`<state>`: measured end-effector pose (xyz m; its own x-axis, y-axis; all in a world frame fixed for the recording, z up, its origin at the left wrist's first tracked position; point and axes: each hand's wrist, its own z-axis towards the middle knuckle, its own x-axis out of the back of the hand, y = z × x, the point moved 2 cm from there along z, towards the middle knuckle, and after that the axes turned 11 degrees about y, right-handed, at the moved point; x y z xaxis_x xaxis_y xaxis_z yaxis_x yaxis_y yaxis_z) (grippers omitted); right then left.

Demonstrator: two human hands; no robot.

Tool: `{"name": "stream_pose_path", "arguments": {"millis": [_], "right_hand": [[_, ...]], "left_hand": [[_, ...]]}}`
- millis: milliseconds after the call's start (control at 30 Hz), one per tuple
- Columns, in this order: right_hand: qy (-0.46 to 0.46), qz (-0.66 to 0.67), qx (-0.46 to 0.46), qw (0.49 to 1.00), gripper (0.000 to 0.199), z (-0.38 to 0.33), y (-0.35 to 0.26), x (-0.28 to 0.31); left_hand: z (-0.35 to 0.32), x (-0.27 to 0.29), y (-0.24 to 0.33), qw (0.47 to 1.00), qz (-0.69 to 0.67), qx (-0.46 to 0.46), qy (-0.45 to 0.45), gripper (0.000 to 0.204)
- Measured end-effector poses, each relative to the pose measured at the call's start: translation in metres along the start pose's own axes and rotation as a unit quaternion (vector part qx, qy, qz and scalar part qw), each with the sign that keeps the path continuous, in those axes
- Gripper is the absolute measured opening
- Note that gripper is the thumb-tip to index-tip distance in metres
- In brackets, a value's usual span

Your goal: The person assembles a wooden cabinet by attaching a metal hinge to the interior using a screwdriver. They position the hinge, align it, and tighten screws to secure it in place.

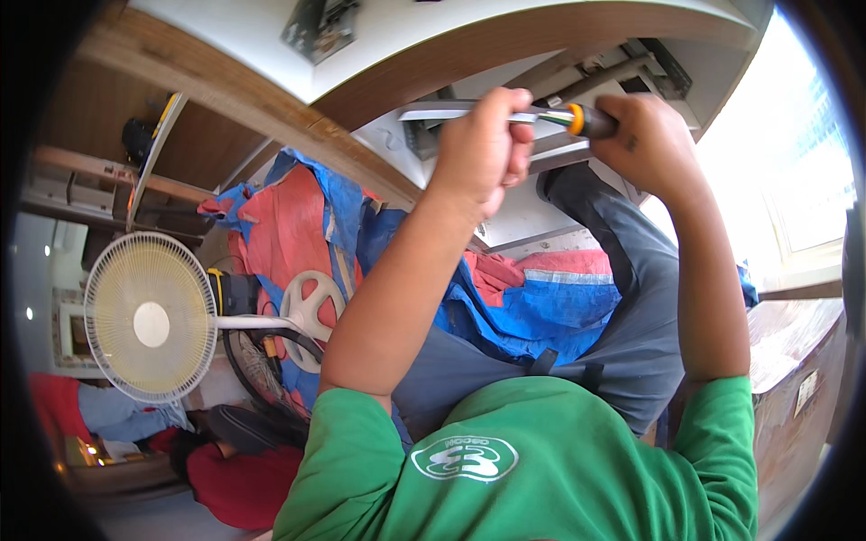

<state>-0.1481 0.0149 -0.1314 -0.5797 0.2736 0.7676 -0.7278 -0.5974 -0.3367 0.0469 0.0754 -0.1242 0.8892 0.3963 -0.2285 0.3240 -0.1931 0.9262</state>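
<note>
My right hand [645,144] is closed round the black handle of a hand tool [592,121] with a yellow-orange collar. From the collar a shiny flat shaft [547,116] runs left into my left hand [483,149], whose fingers are curled shut round it. A pale, dark-edged strip [433,110] shows beyond the left fist. Whether it is the same piece as the shaft, I cannot tell, because the fingers cover the join. Both hands are raised in front of a curved brown wooden edge [532,41] on white cabinetwork.
Blue and red tarpaulin [532,311] lies beneath and beside my legs [645,316]. A white fan [152,320] stands at left, near another person in red [239,482]. A wooden beam [216,81] crosses upper left. A wrapped brown box [794,361] stands at right, below a bright window [794,135].
</note>
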Motion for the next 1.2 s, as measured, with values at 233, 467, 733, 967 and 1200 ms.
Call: {"name": "stream_pose_path", "arguments": {"millis": [233,467,733,967,1200], "right_hand": [[-0.065,0.173,-0.089,0.979,0.029,-0.038,0.025,0.029],[0.016,0.205,-0.050,0.977,0.048,-0.043,0.042,0.019],[0.037,0.195,-0.081,0.977,0.066,-0.037,0.063,0.004],[0.053,0.216,-0.079,0.972,0.062,-0.037,0.065,-0.001],[0.051,0.198,-0.078,0.976,0.058,-0.037,0.066,0.000]], "left_hand": [[-0.009,-0.027,-0.016,0.999,0.012,-0.004,-0.029,0.038],[-0.007,-0.041,-0.010,0.999,0.019,-0.009,-0.031,0.037],[0.000,-0.048,-0.011,0.999,0.023,0.000,-0.026,0.036],[0.001,-0.052,-0.009,0.999,0.024,-0.011,-0.021,0.036],[0.006,-0.051,-0.010,0.999,0.042,-0.011,-0.018,0.037]]}}
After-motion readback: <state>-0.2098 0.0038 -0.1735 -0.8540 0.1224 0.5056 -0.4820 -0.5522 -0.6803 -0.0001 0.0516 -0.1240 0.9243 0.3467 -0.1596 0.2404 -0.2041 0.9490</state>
